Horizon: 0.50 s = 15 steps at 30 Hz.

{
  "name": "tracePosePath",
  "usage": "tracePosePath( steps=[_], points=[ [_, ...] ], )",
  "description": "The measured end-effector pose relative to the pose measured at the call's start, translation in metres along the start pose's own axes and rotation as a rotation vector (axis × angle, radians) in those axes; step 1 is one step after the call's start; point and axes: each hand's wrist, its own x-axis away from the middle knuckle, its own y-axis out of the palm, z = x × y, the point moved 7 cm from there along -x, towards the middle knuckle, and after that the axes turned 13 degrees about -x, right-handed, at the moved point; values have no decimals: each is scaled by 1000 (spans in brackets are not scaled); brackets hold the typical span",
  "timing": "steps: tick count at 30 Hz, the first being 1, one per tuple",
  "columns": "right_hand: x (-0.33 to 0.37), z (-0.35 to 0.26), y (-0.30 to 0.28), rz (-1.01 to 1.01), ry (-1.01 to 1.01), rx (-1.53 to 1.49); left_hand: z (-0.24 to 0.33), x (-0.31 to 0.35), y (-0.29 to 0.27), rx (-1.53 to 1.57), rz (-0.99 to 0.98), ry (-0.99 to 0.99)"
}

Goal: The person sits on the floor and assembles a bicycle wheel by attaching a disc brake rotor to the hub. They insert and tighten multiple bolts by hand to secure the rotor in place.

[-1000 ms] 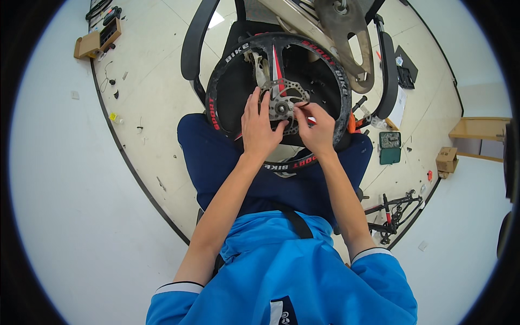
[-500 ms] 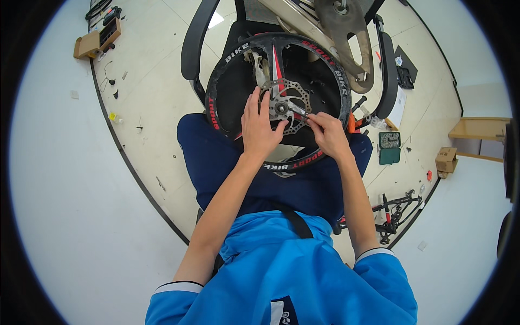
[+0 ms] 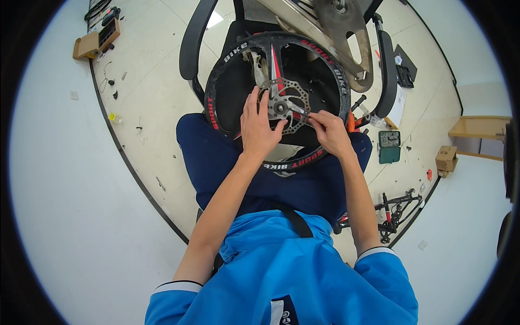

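Brake disc (image 3: 297, 85) sits over the hub of the wheel (image 3: 346, 103), apparently in place; whether every bolt is fixed I cannot tell. Left hand's (image 3: 257, 130) fingers spread against it, right hand's (image 3: 332, 135) pinch a thin dark tool (image 3: 301, 114); a beige metal part (image 3: 337, 51) crowds the wheel's upper right

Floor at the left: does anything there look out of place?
Yes: several small dark pieces lie scattered on the tiled floor, outside the open cardboard box. They look dropped rather than stored.
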Motion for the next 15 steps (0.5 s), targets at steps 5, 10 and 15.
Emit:
tracePosePath(
  steps=[5,10,15],
  points=[
    [-4,0,-1,-27,-10,17,-1,-1,0,16,-6,-1],
    [-19,-4,-11,-106,-17,111,-1,0,0,9,-6,-1],
    [-33,-13,-15,-197,-41,233,0,-1,1,26,-18,-6]
  ],
)
